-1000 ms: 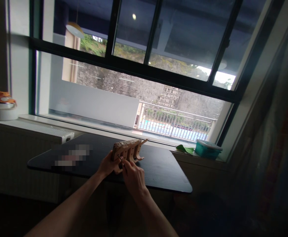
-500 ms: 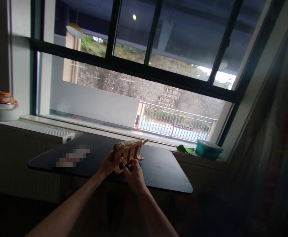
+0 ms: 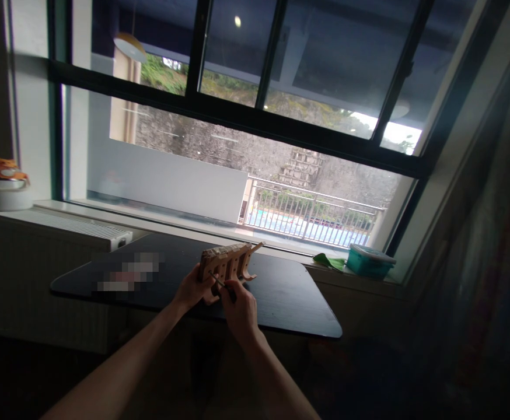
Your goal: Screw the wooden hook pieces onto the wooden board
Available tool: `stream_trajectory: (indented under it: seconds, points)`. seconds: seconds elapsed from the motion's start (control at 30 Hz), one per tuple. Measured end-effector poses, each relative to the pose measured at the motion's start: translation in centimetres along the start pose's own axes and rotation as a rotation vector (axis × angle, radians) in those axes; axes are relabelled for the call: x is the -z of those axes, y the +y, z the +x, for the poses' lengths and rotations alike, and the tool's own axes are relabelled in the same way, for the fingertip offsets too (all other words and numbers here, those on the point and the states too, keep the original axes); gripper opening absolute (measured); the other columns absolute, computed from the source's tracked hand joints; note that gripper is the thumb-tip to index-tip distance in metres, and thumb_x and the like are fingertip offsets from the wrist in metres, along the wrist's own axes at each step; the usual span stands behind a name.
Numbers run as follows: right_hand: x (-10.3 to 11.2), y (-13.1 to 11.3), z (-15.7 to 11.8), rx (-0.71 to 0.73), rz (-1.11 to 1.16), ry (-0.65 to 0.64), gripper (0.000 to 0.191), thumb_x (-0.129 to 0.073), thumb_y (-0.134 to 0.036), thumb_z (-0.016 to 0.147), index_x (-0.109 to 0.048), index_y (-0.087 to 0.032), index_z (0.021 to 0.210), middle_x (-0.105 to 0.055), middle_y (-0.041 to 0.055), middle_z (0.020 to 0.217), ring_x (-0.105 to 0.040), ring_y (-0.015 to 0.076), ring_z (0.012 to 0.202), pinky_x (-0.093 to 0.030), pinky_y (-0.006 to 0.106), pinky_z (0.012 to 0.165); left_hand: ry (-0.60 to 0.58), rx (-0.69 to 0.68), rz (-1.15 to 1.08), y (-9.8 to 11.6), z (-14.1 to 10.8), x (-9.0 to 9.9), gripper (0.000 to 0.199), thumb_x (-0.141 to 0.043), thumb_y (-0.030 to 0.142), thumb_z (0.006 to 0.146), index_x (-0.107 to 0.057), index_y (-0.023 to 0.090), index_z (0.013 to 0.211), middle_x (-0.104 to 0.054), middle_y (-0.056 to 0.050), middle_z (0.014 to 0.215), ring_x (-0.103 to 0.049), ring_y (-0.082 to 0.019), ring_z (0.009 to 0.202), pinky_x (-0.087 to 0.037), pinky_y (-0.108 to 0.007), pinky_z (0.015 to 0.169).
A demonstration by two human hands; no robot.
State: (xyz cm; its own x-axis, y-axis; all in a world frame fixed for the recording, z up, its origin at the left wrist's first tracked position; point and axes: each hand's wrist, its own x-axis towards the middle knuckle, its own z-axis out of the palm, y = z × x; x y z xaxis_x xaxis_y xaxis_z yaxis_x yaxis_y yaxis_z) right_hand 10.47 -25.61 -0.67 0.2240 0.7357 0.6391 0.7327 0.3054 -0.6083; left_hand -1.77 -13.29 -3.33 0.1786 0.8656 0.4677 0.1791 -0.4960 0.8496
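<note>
A small wooden frame point(image 3: 233, 265) with curved, hook-like arms and holes along its side is held tilted above the near part of the dark table. Its top has a pale, rough, patterned surface. My left hand point(image 3: 192, 289) is closed around its left end. In my right hand point(image 3: 241, 303) is a thin screwdriver point(image 3: 217, 280), gripped by a dark handle that the fingers mostly hide. The shaft points up and left, its tip at the frame's left side. Whether the tip sits in a screw is too small to tell.
Under the hands spreads the black table point(image 3: 290, 297) with rounded corners; a blurred-out item point(image 3: 128, 271) lies on its left. Along the window sill are a green leaf-shaped thing point(image 3: 328, 262) and a teal lidded box point(image 3: 369, 261). A white radiator point(image 3: 62, 224) stands left.
My right hand has turned slightly around the screwdriver, its back now showing more. The left hand keeps its hold on the wooden frame. The view has shifted a little.
</note>
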Motion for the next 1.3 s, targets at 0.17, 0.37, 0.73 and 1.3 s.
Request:
stream_trajectory:
  seconds: [0.17, 0.37, 0.73, 1.3]
  points:
    - [-1.1, 0.8, 0.8, -0.313, 0.448, -0.041, 0.027, -0.056, -0.038, 0.076, -0.066, -0.014, 0.083, -0.063, 0.0019, 0.064, -0.056, 0.0144, 0.057, -0.044, 0.024, 0.053, 0.027, 0.008, -0.025, -0.3, -0.1, -0.1, 0.038, -0.066, 0.045, 0.064, -0.059, 0.019, 0.092, -0.068, -0.002, 0.081, -0.064, -0.024, 0.078, -0.051, -0.031, 0.069]
    - [0.1, 0.4, 1.2, -0.255, 0.311, -0.088, 0.03, -0.057, -0.025, 0.071, -0.061, -0.017, 0.1, -0.063, -0.0007, 0.07, -0.057, 0.0142, 0.062, -0.044, 0.024, 0.058, -0.019, 0.054, 0.041, 0.4, -0.4, 0.2, 0.039, -0.062, 0.044, 0.069, -0.057, 0.018, 0.098, -0.067, -0.002, 0.085, -0.062, -0.021, 0.079, -0.049, -0.031, 0.071]
    - [2.2, -0.1, 4.3, 0.18, -0.148, -0.295, 0.018, -0.052, -0.022, 0.084, -0.062, -0.024, 0.099, -0.07, 0.0023, 0.087, -0.066, 0.0163, 0.07, -0.045, 0.023, 0.062, -0.047, 0.067, -0.289, 0.6, -0.5, 0.5, 0.051, -0.063, 0.036, 0.071, -0.048, 0.02, 0.117, -0.065, -0.004, 0.106, -0.061, -0.023, 0.097, -0.051, -0.029, 0.079]
    - [-4.3, 2.1, 18.4, 0.262, -0.36, -0.344, 0.018, -0.049, -0.021, 0.088, -0.065, -0.022, 0.097, -0.069, 0.003, 0.083, -0.063, 0.0167, 0.067, -0.039, 0.024, 0.057, 0.277, -0.004, -0.177, -3.5, 13.2, -1.7, 0.042, -0.059, 0.024, 0.075, -0.046, 0.016, 0.114, -0.064, -0.006, 0.1, -0.062, -0.019, 0.092, -0.048, -0.033, 0.085]
